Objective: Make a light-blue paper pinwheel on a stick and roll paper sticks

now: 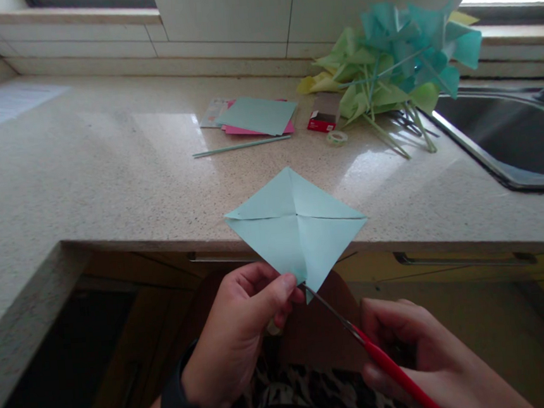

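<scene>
My left hand (248, 320) pinches the near corner of a pale blue paper square (275, 242), thumb on top. The sheet is turned like a diamond, with crossing creases and slits running in from its left and right corners; its far part reaches over the counter edge. My right hand (422, 349) is closed round the red handles of a pair of scissors (385, 359). Their blades are at the paper's near corner, just right of my left thumb. The handle loops are partly hidden by my fingers and the lower frame edge.
On the counter (131, 172) lie stacked coloured papers (259, 115), thin pale sticks (243, 146), a small red box (324, 114) and a tape roll (337, 137). Blue, green and yellow paper pinwheels (397, 59) are heaped beside the sink (513, 132). Drawer handles (462, 260) sit below the edge.
</scene>
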A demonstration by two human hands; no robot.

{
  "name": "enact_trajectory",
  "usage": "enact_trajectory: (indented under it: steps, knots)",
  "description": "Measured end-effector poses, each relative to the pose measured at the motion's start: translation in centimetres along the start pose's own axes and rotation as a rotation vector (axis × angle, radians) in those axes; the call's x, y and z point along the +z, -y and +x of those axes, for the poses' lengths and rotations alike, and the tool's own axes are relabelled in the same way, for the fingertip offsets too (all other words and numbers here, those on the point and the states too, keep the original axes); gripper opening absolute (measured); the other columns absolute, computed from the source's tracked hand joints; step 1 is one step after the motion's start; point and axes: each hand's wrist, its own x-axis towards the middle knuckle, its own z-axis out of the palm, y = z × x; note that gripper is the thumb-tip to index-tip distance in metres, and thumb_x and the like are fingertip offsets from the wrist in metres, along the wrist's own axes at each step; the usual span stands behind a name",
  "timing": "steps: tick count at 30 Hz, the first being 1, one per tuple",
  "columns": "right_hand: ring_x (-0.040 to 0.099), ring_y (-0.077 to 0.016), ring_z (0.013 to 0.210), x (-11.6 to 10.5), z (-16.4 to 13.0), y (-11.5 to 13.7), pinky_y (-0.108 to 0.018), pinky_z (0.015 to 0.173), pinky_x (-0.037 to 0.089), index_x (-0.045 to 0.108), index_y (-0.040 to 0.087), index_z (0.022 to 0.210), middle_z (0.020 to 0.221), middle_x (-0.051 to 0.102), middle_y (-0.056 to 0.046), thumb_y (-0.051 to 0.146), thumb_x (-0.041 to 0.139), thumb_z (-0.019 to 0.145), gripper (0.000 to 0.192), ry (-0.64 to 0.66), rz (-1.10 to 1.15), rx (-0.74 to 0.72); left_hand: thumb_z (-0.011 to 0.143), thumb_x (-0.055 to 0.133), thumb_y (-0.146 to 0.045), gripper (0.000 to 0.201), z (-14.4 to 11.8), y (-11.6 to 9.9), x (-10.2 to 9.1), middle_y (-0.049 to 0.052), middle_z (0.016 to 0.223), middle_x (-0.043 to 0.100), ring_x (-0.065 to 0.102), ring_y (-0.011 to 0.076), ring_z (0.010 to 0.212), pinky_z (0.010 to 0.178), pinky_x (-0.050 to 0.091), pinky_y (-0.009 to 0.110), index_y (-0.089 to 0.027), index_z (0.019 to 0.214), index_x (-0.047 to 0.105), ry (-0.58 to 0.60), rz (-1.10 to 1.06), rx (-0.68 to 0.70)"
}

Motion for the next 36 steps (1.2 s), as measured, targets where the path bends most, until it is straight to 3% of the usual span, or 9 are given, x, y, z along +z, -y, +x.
enact_trajectory:
  steps: [3,10,20,36]
  knots:
    - [0.053,-0.016,0.062,0.14,-0.07,0.04,-0.025,0.053,0.046,0.063,0.02,0.061,0.065,0.058,-0.001,0.044,0.087,0.063,0.034,-0.041,-0.002,-0.007,0.08,0.08,-0.029,0.019,-0.07,-0.02,0.03,0.0,0.065,0.065,0.047,0.006,0.054,0.053,0.038,0.016,-0.013,0.073,0.072,-0.003,-0.006,0.0]
    - [0.055,-0.0168,0.064,-0.27,-0.03,-0.51,-0.026,0.055,0.046,0.063,0.021,0.062,0.068,0.059,-0.001,0.046,0.086,0.066,0.034,-0.006,-0.047,-0.021,0.08,0.08,-0.028,0.018,0.0,-0.02,-0.07,0.001,0.067,0.066,0.048,0.0061,0.056,0.054,0.038,0.016,-0.013,0.075,0.072,0.001,-0.017,0.001]
    - [0.051,-0.0149,0.066,-0.73,0.43,-0.3,-0.024,0.057,0.043,0.056,0.019,0.067,0.07,0.054,0.0,0.053,0.079,0.075,0.042,0.166,-0.125,0.01,0.081,0.08,-0.028,0.018,-0.04,-0.16,0.17,0.0,0.066,0.066,0.047,0.0056,0.055,0.053,0.038,0.016,-0.013,0.075,0.072,0.003,-0.009,-0.017]
    - [0.048,-0.014,0.063,-0.77,0.42,-0.19,-0.024,0.055,0.04,0.058,0.019,0.065,0.067,0.052,0.001,0.053,0.08,0.074,0.041,0.143,-0.161,0.001,0.083,0.078,-0.035,0.024,-0.08,0.03,-0.08,0.001,0.068,0.07,0.048,0.0063,0.055,0.053,0.037,0.018,-0.014,0.075,0.072,-0.005,0.054,-0.028]
